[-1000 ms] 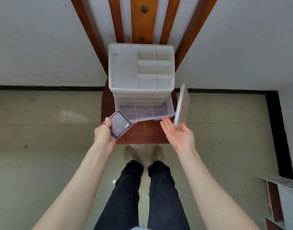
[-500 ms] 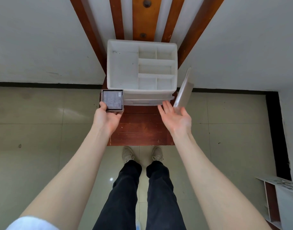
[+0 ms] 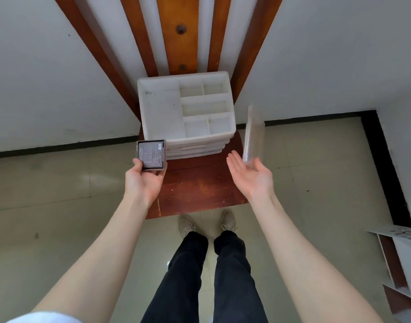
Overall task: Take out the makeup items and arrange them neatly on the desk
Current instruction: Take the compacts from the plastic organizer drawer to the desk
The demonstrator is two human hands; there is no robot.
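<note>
The flat square makeup compact with a dark printed label and clear plastic rim sits in the left hand, raised just in front of the left corner of the white plastic organiser with divided top compartments. The thumb lies along its left edge and the fingers curl under its lower right corner, so it is pinched by the edges, label up. It looks light and rigid, with smooth, hard faces that could slip; holding it by opposite edges, as here, seems the safest hold, and its hinged shell would likely crack if dropped on the tile floor.

The right hand is turned palm up with fingers straight and spread, and a tall clear plastic case stands on edge at the crook between thumb and fingers. It looks balanced more than gripped; whether the thumb presses it I cannot tell. Thin and glossy, it would tip easily.

The organiser's drawers appear closed. It stands at the back of the dark reddish wooden surface, whose front part shows bare wood where both items could be laid down.
</note>
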